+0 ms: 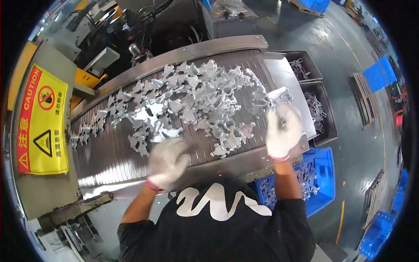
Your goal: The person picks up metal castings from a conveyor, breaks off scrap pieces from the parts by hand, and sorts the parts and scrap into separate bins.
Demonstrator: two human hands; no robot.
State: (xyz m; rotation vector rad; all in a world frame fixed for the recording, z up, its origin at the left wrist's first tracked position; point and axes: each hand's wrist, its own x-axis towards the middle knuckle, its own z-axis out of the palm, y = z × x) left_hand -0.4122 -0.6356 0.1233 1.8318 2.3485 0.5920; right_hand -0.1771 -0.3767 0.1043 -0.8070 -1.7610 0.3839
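Note:
Loose silvery metal castings (pixel 222 94) lie heaped along a slatted metal conveyor (pixel 111 153). My left hand (pixel 168 160), in a white knit glove, hovers over the conveyor's near side, just below the pile; motion smears its fingers, and I cannot see anything held in it. At the conveyor's right end is my right hand (pixel 283 131), also gloved, its fingers curled round a metal casting (pixel 283 95) that sticks out past the fingertips. Part of that casting is hidden by the glove. More castings lie just left of it.
A blue bin (pixel 325 168) with small metal pieces stands below my right arm. Dark bins (pixel 332 131) of metal parts sit beyond the sloping metal plate (pixel 286 76). A yellow caution sign (pixel 43 122) is on the machine at left. Raised rails (pixel 183 52) edge the conveyor.

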